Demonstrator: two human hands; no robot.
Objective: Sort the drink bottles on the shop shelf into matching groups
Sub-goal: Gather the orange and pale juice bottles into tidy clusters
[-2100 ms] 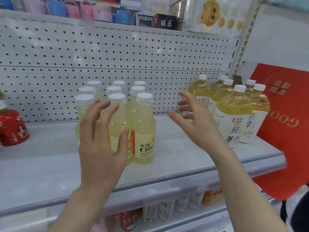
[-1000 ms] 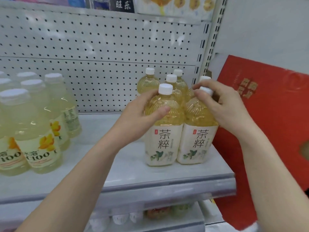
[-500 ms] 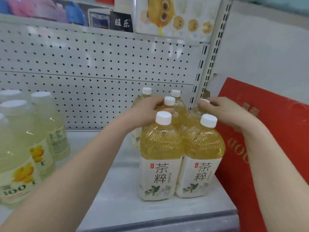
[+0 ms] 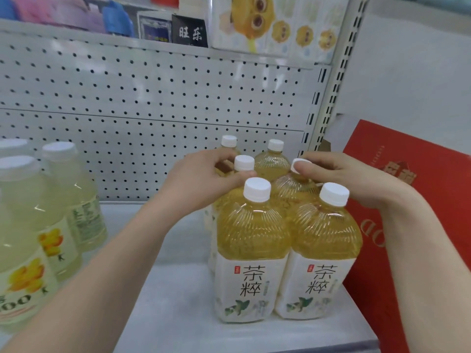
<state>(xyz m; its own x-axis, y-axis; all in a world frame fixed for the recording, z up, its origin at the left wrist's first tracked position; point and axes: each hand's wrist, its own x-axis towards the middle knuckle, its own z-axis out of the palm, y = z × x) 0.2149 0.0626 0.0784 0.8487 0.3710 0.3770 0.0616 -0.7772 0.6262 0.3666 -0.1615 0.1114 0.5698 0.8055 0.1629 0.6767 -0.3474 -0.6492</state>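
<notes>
Amber-filled tea bottles (image 4: 252,225), hands (image 4: 201,179) (image 4: 341,175) gripping two

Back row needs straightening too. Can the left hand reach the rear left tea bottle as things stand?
Probably yes: the left hand lies right in front of the rear left tea bottle, whose cap stands uncovered.
</notes>
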